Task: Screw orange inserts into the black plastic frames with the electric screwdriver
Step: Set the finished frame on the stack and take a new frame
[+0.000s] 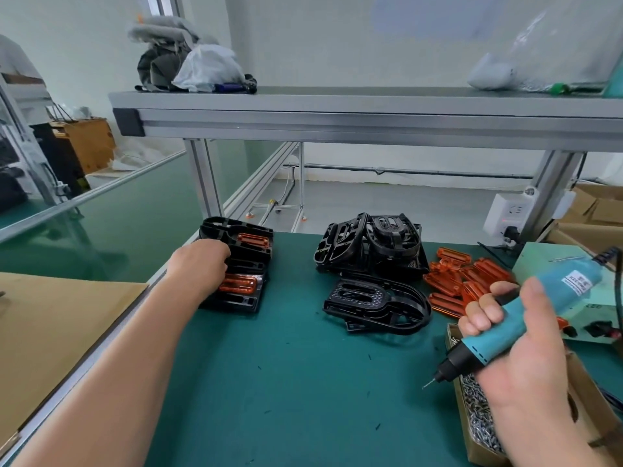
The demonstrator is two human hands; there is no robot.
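Note:
My left hand [202, 264] reaches to the far left of the green mat and grips the near one of two black plastic frames [242, 298] fitted with orange inserts [237, 284]; another fitted frame [251, 239] lies just behind it. My right hand [515, 338] grips the teal electric screwdriver [526, 315], its bit [428, 384] pointing down-left above the mat. A single bare black frame [374, 305] lies mid-table, with a pile of more black frames [369, 246] behind it. Loose orange inserts [462, 281] lie heaped to the right of these.
A cardboard box of small silver screws [478, 412] sits under my right wrist at the table's right edge. An aluminium shelf [337, 119] spans overhead. A power socket [505, 214] is on the right post. Cardboard sheet [50, 332] lies left of the table.

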